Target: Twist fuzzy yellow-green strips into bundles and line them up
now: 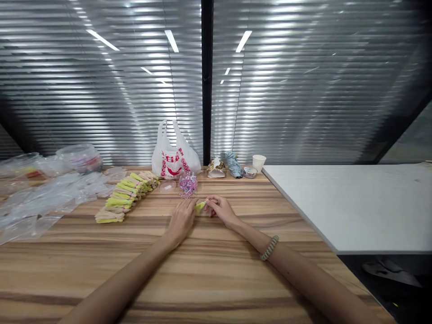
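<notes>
Near the middle of the wooden table (209, 261), a small yellow bundle (200, 206) lies between my two hands. My left hand (183, 218) is closed on its left end, palm down. The fingertips of my right hand (218, 209) pinch its right end. Just behind my hands, a clear container of pink and purple ties (188, 185) stands with some ties spilling over its front. To the left, several yellow and beige bundles (124, 194) lie in a slanting row, with pinkish bands round their middles.
A white plastic bag (175, 162) with red print stands at the back. Right of it are a gold packet (216, 168), a blue-grey cloth item (233, 164), a tape roll (249, 172) and a paper cup (258, 162). Clear plastic bags (50, 193) cover the left side. A white table (354, 202) adjoins on the right.
</notes>
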